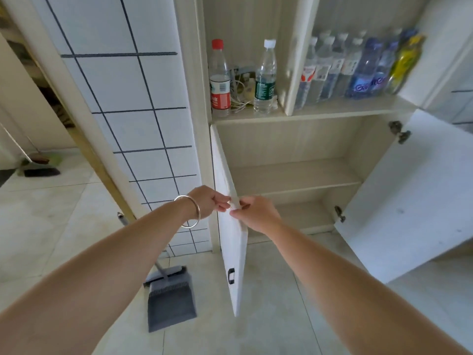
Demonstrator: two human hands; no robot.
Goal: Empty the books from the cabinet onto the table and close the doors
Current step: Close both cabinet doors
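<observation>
White doors hang open on the low cabinet. Its left door sticks out toward the near side, edge-on, with a small black handle low down. Its right door swings wide to the right. Between the two doors is open room, and the two shelves inside show only bare wood; no books can be seen there.

Both arms reach forward from the near side. The left hand, with a silver bangle on its wrist, meets the top edge of the left door from the left. The right hand meets the same edge from the right. The fingers of both hands are curled and pinch that thin edge, almost touching each other.

Water bottles stand on the shelf above. A grey dustpan lies on the floor, left of the door.
</observation>
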